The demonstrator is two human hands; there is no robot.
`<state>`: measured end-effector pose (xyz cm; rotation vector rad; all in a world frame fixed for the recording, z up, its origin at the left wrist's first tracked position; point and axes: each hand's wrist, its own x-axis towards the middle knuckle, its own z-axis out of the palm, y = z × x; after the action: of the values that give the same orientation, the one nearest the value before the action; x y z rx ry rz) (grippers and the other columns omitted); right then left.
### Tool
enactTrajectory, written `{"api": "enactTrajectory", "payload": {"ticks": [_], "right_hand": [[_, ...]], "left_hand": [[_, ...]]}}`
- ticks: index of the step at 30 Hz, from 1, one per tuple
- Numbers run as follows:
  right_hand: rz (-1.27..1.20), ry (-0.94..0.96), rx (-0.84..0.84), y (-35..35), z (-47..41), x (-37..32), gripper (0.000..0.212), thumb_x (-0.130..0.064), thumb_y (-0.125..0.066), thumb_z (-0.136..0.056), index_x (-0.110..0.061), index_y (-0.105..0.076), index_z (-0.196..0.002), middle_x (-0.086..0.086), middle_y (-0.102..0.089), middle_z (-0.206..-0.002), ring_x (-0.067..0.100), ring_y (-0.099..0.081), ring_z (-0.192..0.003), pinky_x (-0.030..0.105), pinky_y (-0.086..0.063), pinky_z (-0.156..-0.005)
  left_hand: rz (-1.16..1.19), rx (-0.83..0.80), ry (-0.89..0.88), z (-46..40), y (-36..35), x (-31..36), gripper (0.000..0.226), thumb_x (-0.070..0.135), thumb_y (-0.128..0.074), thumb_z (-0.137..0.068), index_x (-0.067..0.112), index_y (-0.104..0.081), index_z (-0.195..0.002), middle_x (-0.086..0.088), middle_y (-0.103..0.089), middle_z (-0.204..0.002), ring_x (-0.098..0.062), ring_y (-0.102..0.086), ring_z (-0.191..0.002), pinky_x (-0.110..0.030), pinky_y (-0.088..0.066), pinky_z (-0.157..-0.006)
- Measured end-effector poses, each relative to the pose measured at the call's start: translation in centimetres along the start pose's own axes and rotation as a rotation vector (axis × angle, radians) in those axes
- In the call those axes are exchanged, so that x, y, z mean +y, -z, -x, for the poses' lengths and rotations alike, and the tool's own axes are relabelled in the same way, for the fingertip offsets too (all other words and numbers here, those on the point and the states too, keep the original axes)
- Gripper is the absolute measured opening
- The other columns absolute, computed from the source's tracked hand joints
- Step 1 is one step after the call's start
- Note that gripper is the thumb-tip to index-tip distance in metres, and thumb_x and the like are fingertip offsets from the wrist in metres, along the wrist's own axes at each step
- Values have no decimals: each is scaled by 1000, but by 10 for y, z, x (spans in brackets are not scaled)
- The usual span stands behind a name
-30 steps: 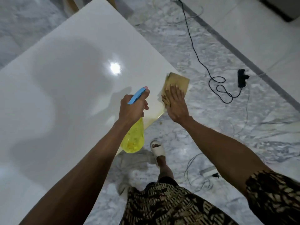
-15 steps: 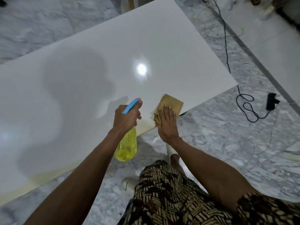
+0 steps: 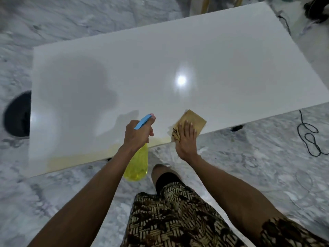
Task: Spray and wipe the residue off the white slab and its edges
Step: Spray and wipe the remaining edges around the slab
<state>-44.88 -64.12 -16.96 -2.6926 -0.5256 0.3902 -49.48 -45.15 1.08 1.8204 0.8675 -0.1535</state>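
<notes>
The fingers (image 3: 187, 130) of the right hand (image 3: 186, 139) lie straight and spread, flat on a tan cloth (image 3: 193, 120), pressing it onto the white slab (image 3: 178, 56) right at its near edge. The cloth is a folded, roughly square pad, bunched and creased under the palm on its left side, and it sits partly under the hand, its far corner sticking out beyond the fingertips.

Just to the left, the left hand (image 3: 138, 135) curls round the neck of a spray bottle (image 3: 138, 163), gripping it. The bottle's blue trigger head (image 3: 143, 121) points out over the slab, while its translucent yellow body hangs below the hand, over the floor in front of the slab's edge.

The slab is a large rectangle, smooth and glossy (a bright lamp reflection and a soft grey shadow both show on it). A yellowish band of residue (image 3: 85, 160) runs along the near edge, from the left corner to about the cloth; the edge to the right of the cloth looks white.

Beneath lies a grey-veined marble floor (image 3: 249, 157). A black cable (image 3: 310, 138) loops on it to the right, and a dark round object (image 3: 17, 116) shows past the slab's left edge. The person wears dark, gold-patterned clothing (image 3: 178, 216).
</notes>
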Motion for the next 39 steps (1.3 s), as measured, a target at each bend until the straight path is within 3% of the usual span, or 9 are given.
{"api": "enactTrajectory", "payload": {"ticks": [8,12,17,24,31,35,39], "right_hand": [[16,49,9,-64,24,-128,70,-38,-32,-93,-7,-23,-155,22,-11,-162,41,-5,-151,57,-6,-121],[15,4,-7,-95,28,-200,74,-41,-28,-91,-10,-15,-157,18,-1,-164,37,3,-152,53,1,-122],[72,-34,-49,-127,36,-274,74,-40,-29,-91,-11,-13,-157,18,1,-164,37,5,-152,54,-1,-123],[46,-63,-13,-174,50,-371,73,-37,-31,-93,-10,-10,-157,19,1,-164,37,7,-151,53,1,-123],[12,-74,36,-240,71,-500,72,-37,-29,-92,-9,-15,-157,20,-5,-164,39,1,-152,57,-6,-121],[-17,-8,32,-281,90,-583,69,-38,-33,-95,-11,-17,-157,18,-6,-164,37,1,-152,56,-7,-122],[-2,-30,26,-299,94,-627,68,-39,-33,-95,-12,-20,-156,18,-9,-164,37,-1,-152,54,-5,-123]], "left_hand": [[1,35,13,-38,119,-45,56,54,-60,-103,8,-70,-73,-10,-78,-80,-16,-61,-51,-9,-45,-47],[-15,-6,23,-60,180,-67,56,54,-63,-102,3,-75,-82,-11,-78,-78,-14,-61,-50,-16,-51,-50],[-46,0,38,-69,263,-110,57,54,-62,-102,4,-75,-78,-10,-78,-76,-11,-60,-46,-14,-50,-50],[-80,-17,102,-76,372,-188,63,55,-63,-101,2,-72,-69,-13,-77,-74,-15,-60,-47,-27,-52,-57],[-129,-119,10,-76,469,-251,56,50,-64,-102,5,-67,-70,-9,-70,-65,-5,-53,-39,-17,-46,-46],[-136,-131,16,-73,525,-282,53,48,-65,-102,12,-66,-63,-12,-72,-65,-7,-56,-43,-19,-47,-46],[-138,-96,30,-77,572,-304,58,50,-66,-101,5,-70,-64,-16,-76,-72,-15,-63,-50,-25,-52,-52]]}}
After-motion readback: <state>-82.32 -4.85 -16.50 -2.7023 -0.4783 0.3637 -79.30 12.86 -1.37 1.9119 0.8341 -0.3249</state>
